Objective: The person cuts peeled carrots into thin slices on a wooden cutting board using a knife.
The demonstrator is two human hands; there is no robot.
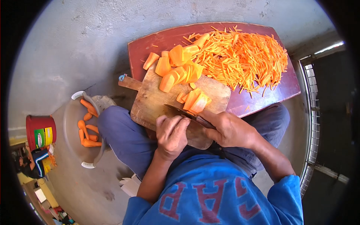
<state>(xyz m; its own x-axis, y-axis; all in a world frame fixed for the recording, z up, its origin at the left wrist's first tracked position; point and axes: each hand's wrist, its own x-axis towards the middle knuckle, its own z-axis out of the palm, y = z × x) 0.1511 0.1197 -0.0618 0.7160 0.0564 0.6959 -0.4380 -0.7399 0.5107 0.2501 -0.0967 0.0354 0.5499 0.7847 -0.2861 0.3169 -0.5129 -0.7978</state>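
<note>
Right hand [230,129] has a firm grip on the knife [187,114] at the handle end, blade angled across the board [150,99]. The left hand [171,137] is bent in close on the near side of the blade, fingertips curled; can't tell if it's pinching anything under there. Just past the blade is a little leaning stack of carrot slices [198,101], so I'd call this mid-cutting. From how it's lined up, a stroke here calls for steady slices and fingertips tucked well back from that edge. Farther up the board there's a fanned row [182,75], with thick chunks [163,66] beside it, some past the board's edge. The board overlaps a dark red table [165,37], with a big loose heap of sticks [243,60] on the right side. Down on the floor [86,183], left of the crossed legs [123,123], a tub [66,127] holds whole carrots [90,143]. Red bucket [31,131] beyond that, another person [36,163] nearby, scuffed pale wall [90,33] ahead, metal grille [310,78] off right.
</note>
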